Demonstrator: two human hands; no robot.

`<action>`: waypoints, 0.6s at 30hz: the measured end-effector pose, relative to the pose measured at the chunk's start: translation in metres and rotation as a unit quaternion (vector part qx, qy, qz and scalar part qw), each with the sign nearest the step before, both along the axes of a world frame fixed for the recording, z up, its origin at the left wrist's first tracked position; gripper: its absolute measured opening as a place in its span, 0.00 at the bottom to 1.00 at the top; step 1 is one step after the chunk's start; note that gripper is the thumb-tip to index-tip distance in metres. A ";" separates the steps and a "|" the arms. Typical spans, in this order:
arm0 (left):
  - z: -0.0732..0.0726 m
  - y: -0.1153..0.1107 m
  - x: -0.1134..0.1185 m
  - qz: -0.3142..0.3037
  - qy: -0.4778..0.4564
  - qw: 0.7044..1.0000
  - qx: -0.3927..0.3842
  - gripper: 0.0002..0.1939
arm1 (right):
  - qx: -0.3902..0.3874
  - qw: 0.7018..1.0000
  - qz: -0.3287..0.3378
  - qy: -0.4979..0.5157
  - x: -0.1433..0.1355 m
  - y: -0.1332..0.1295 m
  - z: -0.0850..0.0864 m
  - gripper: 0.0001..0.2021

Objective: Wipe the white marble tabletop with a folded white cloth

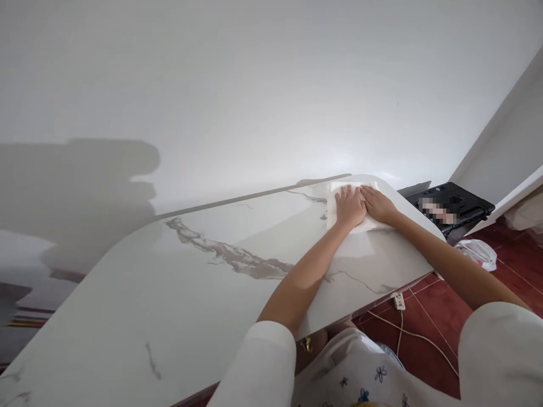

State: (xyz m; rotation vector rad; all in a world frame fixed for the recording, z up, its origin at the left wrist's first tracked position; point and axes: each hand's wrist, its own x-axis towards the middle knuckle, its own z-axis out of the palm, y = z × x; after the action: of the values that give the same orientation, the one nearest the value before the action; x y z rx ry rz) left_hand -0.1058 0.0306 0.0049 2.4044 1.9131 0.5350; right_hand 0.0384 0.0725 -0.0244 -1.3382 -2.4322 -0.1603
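Note:
A white cloth lies spread flat near the right end of a white marble-patterned table. My left hand presses down on it with the fingers stretched forward. Beside it, touching its fingers, my right hand also rests flat on the cloth, angled in toward the left. Both palms hide the middle of the cloth. Neither hand is wrapped round anything.
The table's back edge runs along a pale wall. Right of the table stands a black case, with a white plastic bag on the red tiled floor. A power strip and its cord lie below the front edge.

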 end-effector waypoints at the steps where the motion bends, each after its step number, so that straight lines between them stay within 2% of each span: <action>1: 0.000 -0.006 0.001 -0.001 -0.001 1.000 0.000 0.28 | 0.001 1.000 -0.003 -0.004 0.001 -0.006 0.000 0.26; 11: 0.000 -0.062 0.011 0.010 -0.007 1.000 -0.004 0.28 | 0.014 1.000 0.008 -0.010 0.012 -0.059 -0.002 0.28; 18: -0.001 -0.092 0.014 -0.003 -0.007 1.000 -0.003 0.28 | 0.022 1.000 0.000 -0.013 0.015 -0.096 -0.002 0.27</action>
State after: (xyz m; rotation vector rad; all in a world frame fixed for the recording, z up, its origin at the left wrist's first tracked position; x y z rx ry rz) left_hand -0.0919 -0.0615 0.0043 2.3964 1.8974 0.5450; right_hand 0.0533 -0.0239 -0.0267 -1.3248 -2.4358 -0.2310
